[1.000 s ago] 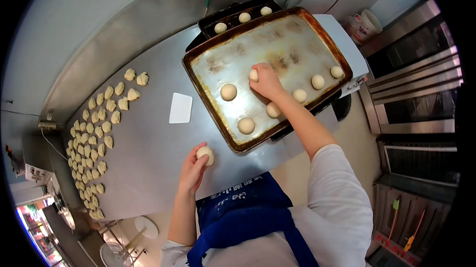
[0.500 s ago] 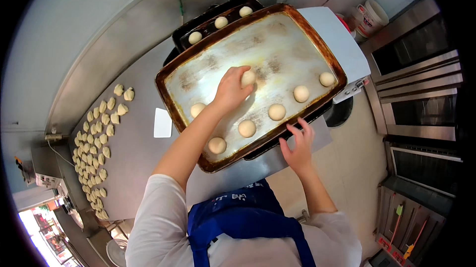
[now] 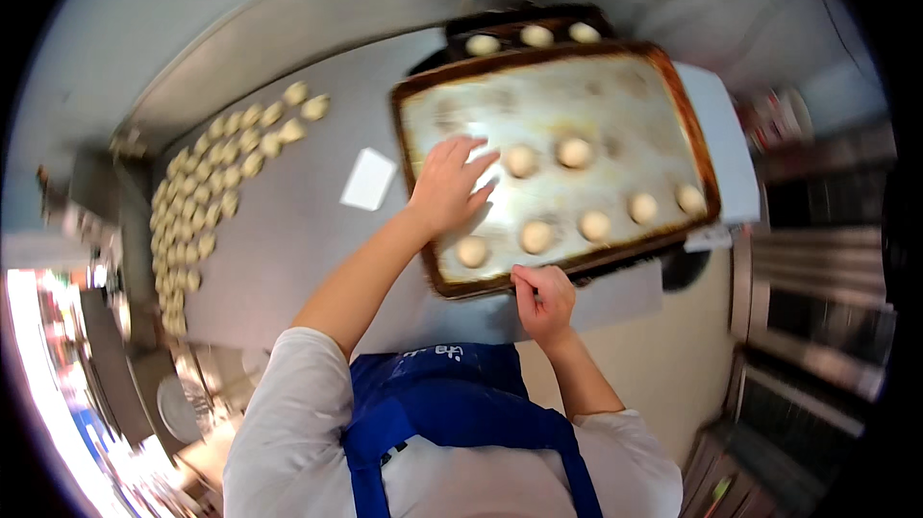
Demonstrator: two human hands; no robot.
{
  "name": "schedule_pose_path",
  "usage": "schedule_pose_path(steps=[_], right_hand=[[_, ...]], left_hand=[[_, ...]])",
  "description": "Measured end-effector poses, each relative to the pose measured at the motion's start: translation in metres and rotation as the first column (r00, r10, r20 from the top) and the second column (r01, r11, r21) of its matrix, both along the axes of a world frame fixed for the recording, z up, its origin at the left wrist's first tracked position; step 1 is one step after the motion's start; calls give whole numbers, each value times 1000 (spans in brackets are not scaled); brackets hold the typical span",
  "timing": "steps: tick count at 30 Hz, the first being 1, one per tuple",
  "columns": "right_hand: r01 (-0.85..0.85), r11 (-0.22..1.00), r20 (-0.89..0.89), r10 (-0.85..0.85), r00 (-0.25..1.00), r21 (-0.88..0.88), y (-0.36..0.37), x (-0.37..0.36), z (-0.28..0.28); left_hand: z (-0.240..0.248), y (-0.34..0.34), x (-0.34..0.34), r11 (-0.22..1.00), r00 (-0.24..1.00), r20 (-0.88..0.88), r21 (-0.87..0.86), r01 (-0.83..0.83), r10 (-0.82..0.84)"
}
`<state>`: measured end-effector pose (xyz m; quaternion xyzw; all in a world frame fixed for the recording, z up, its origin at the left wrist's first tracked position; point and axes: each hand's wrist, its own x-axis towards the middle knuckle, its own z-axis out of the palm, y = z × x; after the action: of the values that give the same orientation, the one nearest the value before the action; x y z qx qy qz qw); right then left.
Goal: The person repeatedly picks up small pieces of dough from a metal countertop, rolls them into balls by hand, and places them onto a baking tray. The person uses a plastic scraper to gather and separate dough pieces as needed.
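My left hand is over the left part of a large baking tray, fingers spread apart. Just right of its fingertips sits a dough ball, with another dough ball beside that. Whether a ball lies beneath the palm is hidden. Along the tray's near side runs a row of several round dough balls. My right hand is at the near rim, its fingers curled and pressed together on the edge.
Many small dough pieces lie in rows on the steel table to the left. A white rectangular card is near the tray. Behind it, a darker tray carries 3 dough balls. Ovens stand at the right.
The view has swung, so everything appears shifted. My left hand has let go of a dough ball on the tray and moved left. My right hand has curled its fingers at the near rim.
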<state>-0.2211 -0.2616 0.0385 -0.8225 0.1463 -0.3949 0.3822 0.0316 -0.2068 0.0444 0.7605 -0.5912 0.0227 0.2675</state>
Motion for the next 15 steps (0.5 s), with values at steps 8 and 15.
schedule_pose_path(steps=[8,15], right_hand=[[-376,873,-245,456,856,311,168,167,-12],[436,900,-858,-238,455,-19,151,355,-126]], left_hand=[[-99,402,-14,676,672,-108,227,-701,733],[-144,552,15,625,561,-279,285,-727,780]])
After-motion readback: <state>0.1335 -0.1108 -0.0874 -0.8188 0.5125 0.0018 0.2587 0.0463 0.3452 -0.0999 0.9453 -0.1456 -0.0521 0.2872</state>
